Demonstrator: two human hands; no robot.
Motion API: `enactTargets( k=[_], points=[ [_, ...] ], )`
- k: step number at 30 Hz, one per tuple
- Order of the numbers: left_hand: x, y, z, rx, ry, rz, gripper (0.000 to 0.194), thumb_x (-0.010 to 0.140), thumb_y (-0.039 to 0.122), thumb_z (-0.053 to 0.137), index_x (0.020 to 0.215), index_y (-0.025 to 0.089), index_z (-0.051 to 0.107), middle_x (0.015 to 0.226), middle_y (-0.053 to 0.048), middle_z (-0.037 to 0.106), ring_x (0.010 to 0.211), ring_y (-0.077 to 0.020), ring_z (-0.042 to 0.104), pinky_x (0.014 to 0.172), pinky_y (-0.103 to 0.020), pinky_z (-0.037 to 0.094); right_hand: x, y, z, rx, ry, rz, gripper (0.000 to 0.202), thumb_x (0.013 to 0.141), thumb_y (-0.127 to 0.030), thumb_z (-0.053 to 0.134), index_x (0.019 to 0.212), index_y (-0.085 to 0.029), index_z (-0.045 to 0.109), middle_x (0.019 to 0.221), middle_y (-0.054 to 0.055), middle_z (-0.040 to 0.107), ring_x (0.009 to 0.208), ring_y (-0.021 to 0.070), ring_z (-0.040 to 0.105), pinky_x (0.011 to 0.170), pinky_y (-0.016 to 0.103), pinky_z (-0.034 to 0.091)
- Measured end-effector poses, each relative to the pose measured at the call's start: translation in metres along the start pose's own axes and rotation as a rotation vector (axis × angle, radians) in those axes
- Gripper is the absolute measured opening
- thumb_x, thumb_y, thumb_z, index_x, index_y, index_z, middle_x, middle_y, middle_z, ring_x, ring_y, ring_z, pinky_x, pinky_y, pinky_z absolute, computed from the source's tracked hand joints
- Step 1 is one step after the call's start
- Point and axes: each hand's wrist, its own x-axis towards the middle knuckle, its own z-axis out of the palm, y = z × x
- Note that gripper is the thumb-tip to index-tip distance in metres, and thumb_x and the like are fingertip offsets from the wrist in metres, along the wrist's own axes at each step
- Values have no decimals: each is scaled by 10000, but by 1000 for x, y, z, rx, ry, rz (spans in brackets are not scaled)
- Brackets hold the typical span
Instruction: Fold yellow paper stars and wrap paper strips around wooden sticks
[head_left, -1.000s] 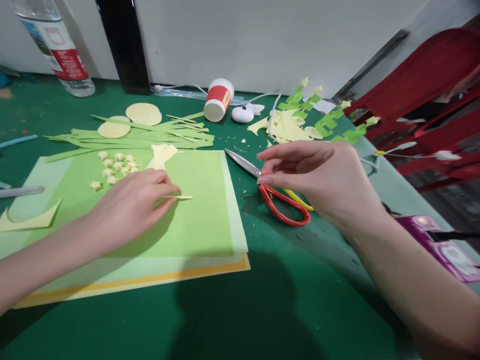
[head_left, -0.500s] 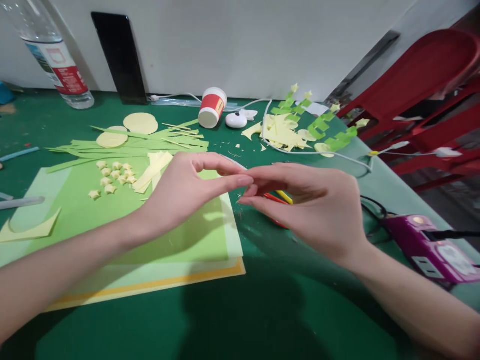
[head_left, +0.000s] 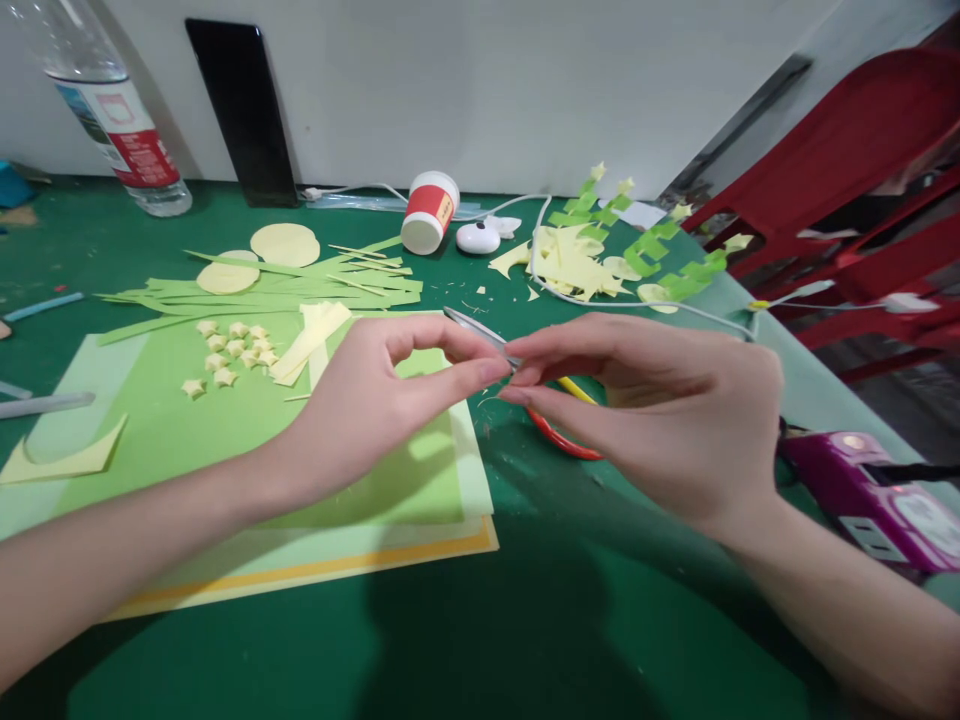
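My left hand is closed in a pinch, thumb against index finger, above the right edge of the green paper. My right hand pinches too, its fingertips meeting those of the left. Whatever lies between the fingertips is too small or hidden to make out. Scissors with red and yellow handles lie on the table below the hands, their blades partly covered. Several small yellow paper stars rest on the green paper, beside pale yellow strips.
Green strips and pale yellow circles lie behind the paper. Farther back are a bottle, a black phone, a paper cup and a white earphone case. Yellow scraps and a purple power socket are at right.
My right hand has shifted a little to the right and its fingers have spread slightly from the left fingertips. More of the scissors' red handle and blades shows.
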Motion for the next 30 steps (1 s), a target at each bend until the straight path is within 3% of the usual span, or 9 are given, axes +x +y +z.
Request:
enactTargets(
  k=[6,14,17,30],
  points=[
    [-2,-1,2,63,56,48,96,781,261,585,757,193,649,759,39,655,680,-96,574,664,-212,447,0,0,0,-12,18,-2,250,674,-88,659,825,-287,642,704,-57,636,650,106,578,591,243,488],
    [0,-3,3,223,152,290,62,723,249,657,701,192,650,730,27,671,748,-139,570,803,-309,418,-3,-4,4,7,-19,38,213,689,-97,642,796,-281,647,695,-59,640,644,96,578,594,234,480],
    [0,-2,1,269,148,300,40,738,230,638,708,208,652,737,38,675,740,-137,566,828,-318,410,-3,-5,4,28,-28,66,217,695,-104,639,812,-286,657,679,-58,637,632,92,585,563,225,477],
    [1,-7,1,103,151,313,91,722,104,609,713,179,660,727,13,666,747,-133,593,745,-301,472,-1,-5,2,123,-20,98,217,675,-77,647,822,-234,674,675,-34,639,602,93,587,539,223,510]
  ],
)
